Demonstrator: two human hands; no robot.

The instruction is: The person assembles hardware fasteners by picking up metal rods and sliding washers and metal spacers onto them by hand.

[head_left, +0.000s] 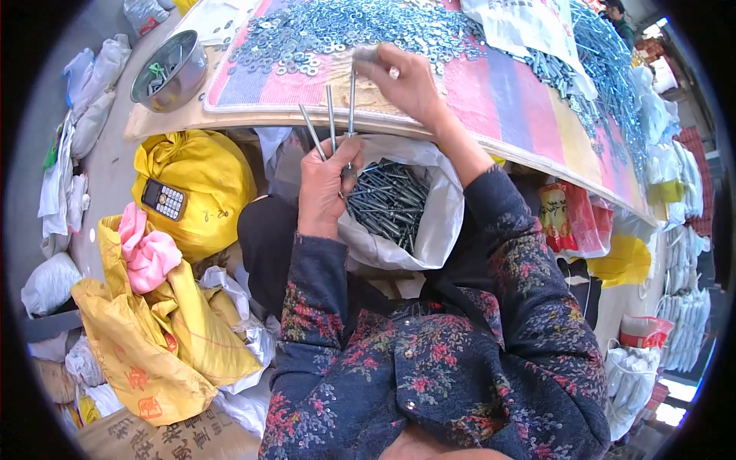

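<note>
My left hand (323, 184) is closed round the lower ends of three long metal bolts (331, 115), which stand up side by side and fan out slightly. At the top of the rightmost one, my right hand (410, 84) has its fingers pinched together. Motion blurs those fingertips, and whatever they hold cannot be made out. Below the hands, an opened white sack (445, 238) between my knees is filled with dark metal bolts (387, 203). Loose flat washers (337, 34) lie spread over the striped cloth (468, 92) just beyond my right hand.
A steel bowl (188, 80) with some metal parts stands at the table's left. More long bolts (602, 69) are heaped at the right. A tied yellow bag (222, 180) carries a keypad phone (165, 199); a yellow sack (138, 345) with a pink cloth (149, 253) lies nearer.
</note>
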